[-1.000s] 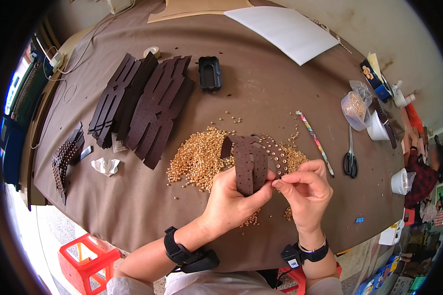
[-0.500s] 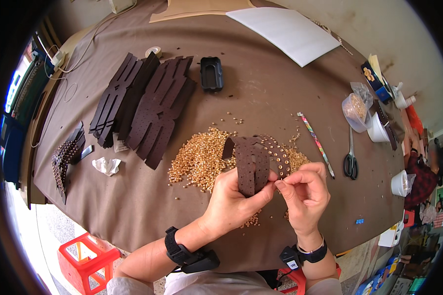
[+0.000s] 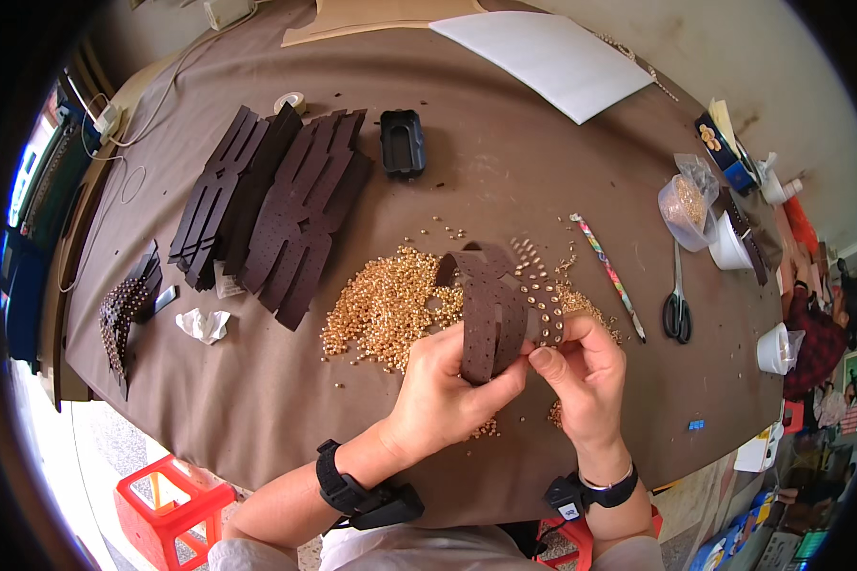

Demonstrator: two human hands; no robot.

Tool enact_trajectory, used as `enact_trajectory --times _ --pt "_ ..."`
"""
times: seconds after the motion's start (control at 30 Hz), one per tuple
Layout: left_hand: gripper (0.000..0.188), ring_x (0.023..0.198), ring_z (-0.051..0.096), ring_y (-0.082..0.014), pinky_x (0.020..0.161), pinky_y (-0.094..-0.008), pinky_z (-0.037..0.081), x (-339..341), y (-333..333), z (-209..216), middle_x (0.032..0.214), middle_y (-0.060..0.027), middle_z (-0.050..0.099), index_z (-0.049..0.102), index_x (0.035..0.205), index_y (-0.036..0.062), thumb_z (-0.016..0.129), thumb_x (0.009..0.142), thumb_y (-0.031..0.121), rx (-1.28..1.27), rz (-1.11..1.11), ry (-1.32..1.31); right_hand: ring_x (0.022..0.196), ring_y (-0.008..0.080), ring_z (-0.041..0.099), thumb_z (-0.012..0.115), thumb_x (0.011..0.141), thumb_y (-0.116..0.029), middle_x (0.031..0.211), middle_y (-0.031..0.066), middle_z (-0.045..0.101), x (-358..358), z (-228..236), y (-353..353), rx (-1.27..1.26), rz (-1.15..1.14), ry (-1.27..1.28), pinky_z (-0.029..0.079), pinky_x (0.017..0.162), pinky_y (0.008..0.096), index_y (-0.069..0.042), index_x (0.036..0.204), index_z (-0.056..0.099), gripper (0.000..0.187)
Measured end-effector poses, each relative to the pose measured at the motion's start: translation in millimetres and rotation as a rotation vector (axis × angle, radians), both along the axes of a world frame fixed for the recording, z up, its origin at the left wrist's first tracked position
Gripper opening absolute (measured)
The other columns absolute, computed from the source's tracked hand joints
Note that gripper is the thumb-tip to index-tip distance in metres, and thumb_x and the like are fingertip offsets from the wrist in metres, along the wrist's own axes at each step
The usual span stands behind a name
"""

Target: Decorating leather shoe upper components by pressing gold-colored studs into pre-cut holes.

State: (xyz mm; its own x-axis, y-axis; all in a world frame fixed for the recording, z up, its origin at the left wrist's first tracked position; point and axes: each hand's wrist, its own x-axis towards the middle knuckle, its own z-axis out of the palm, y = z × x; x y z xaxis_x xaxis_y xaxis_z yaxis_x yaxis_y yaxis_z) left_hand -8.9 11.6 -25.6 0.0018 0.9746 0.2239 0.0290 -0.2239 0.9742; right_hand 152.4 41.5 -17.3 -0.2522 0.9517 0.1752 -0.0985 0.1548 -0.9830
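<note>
Not much has moved since a second ago: my left hand (image 3: pixel 448 381) still pinches the brown strap piece (image 3: pixel 490 309), and my right hand (image 3: pixel 586 366) still pinches its studded edge, both clamped on it just above the surface (image 3: pixel 505 162). It has tipped up a little, so I think I am still fixing one stud. The gold stud pile (image 3: pixel 386 305) lies right behind. A clear bag (image 3: pixel 686 200) holds more studs; the black tray (image 3: pixel 402 143) looks empty
</note>
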Motion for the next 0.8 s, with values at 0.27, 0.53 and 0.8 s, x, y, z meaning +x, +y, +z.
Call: enact_trajectory --times 0.27,0.53,0.8 --pt "0.069 0.119 0.046 -0.0221 0.104 -0.0357 0.033 -29 9 10 0.129 -0.0103 0.049 0.032 0.14 0.0052 0.061 0.084 0.033 -0.372 -0.383 -0.853 0.082 0.0118 0.062 0.075 0.073 0.0 0.091 0.007 0.067 10 11 -6 0.011 0.286 -0.087 0.05 0.07 0.025 -0.001 0.08 0.063 0.014" --pt "0.059 0.111 0.054 -0.0263 0.094 -0.0359 0.043 -34 11 9 0.125 -0.0136 0.053 0.039 0.134 0.0057 0.061 0.086 0.033 -0.412 -0.543 -1.223 0.075 0.0091 0.058 0.073 0.077 -0.003 0.083 0.0008 0.063 21 24 -2 0.128 0.329 -0.291 0.047 0.067 0.0231 -0.003 0.085 0.063 0.013" --pt "0.049 0.109 0.056 -0.0201 0.085 -0.0341 0.05 -28 12 9 0.121 -0.0101 0.056 0.043 0.132 0.0086 0.06 0.087 0.009 -0.328 -0.504 -0.992 0.081 0.0046 0.049 0.064 0.083 -0.005 0.087 -0.0032 0.053 30 22 9 -0.116 0.301 0.137 0.04 0.073 0.0204 -0.003 0.093 0.056 0.013"
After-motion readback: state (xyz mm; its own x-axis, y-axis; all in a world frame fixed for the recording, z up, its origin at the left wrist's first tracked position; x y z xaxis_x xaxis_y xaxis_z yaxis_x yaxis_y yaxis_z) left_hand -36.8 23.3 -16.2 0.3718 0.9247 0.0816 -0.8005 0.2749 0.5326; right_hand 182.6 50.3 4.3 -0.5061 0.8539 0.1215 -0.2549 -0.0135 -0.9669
